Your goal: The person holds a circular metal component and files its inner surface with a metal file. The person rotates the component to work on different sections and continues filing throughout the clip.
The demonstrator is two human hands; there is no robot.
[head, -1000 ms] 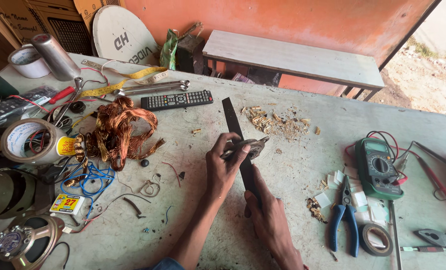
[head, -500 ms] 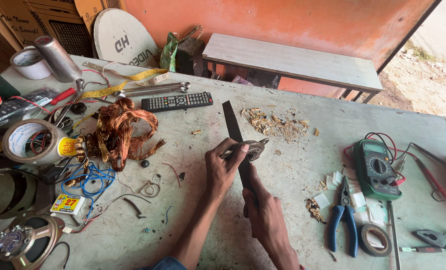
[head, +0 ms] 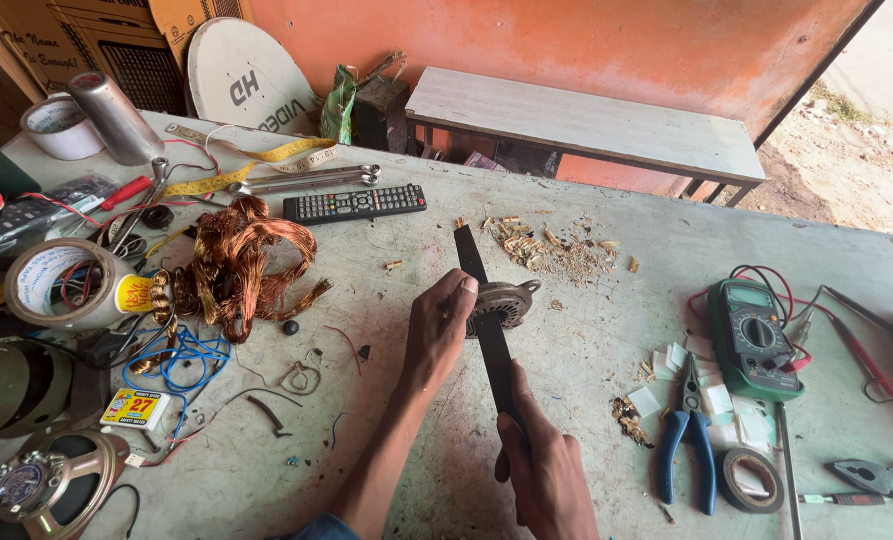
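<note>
Near the middle of the frame, the left hand (head: 444, 325) is clenched around a small round metal motor core (head: 501, 303), pinning it on the concrete bench (head: 606, 360). The right hand (head: 541, 470), lower centre, grips the near end of a long flat dark blade (head: 481, 305) laid across the core. The core looks dense, rigid and hard-edged, best held by its rim; the blade seems stiff and thin, safest gripped low.
</note>
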